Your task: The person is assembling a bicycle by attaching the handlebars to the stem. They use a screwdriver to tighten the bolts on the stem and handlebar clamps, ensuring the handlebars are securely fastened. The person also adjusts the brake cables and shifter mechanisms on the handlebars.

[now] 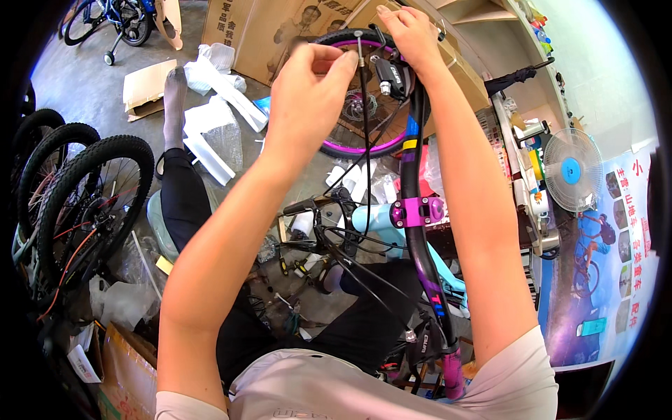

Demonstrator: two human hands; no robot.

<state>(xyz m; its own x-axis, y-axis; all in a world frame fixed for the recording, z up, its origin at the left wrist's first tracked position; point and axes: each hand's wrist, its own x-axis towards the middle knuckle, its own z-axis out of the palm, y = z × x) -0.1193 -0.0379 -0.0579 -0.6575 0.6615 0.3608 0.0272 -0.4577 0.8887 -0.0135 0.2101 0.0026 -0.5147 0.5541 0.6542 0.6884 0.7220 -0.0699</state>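
A black handlebar [413, 175] with purple, blue and yellow marks runs along the bike's right side, held by a purple stem [413, 212] on a light blue frame [374, 220]. My right hand [413, 42] is closed around its far end, by a brake lever and a black shifter [392, 77]. Left of it my left hand [311, 91] is raised in a pinch, thumb tip beside a black cable [363, 119] with a silver end. What those fingers hold is too blurred to tell. The near end carries a purple grip [453, 371] and another shifter [423, 343].
A wheel with a purple rim [381, 149] stands before large cartons [262, 35]. Bikes with black tyres [94, 150] crowd the left. Packing foam [210, 157], tools [301, 267] and plastic litter the floor. A fan [572, 170] and shelf [542, 91] stand at right.
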